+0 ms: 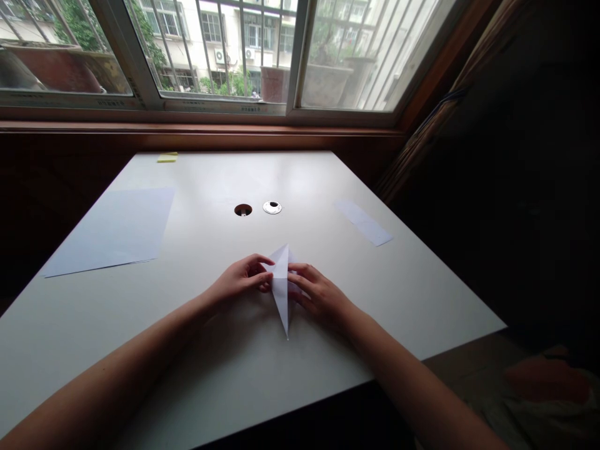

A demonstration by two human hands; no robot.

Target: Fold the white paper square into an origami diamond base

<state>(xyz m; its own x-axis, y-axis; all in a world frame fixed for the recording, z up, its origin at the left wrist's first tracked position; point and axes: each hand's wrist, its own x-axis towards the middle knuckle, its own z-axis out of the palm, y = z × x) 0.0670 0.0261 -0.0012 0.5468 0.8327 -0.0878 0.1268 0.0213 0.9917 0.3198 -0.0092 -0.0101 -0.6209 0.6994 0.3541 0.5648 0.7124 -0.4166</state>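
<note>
A folded piece of white paper point(280, 290) stands between my two hands, just above the middle of the table. It has pointed ends at top and bottom and a crease across its middle. My left hand point(253, 273) pinches its left side between thumb and fingers. On the other side, my right hand point(316, 289) has its fingers on the right flap, with the fingertips partly hidden behind the paper.
The white table point(210, 362) carries a stack of paper sheets point(117, 225) at left, a paper strip point(364, 223) at right and yellow sticky notes point(167, 157) at the far edge. A cable hole point(243, 210) lies beside its round cover point(272, 207). Beyond is a barred window point(225, 50).
</note>
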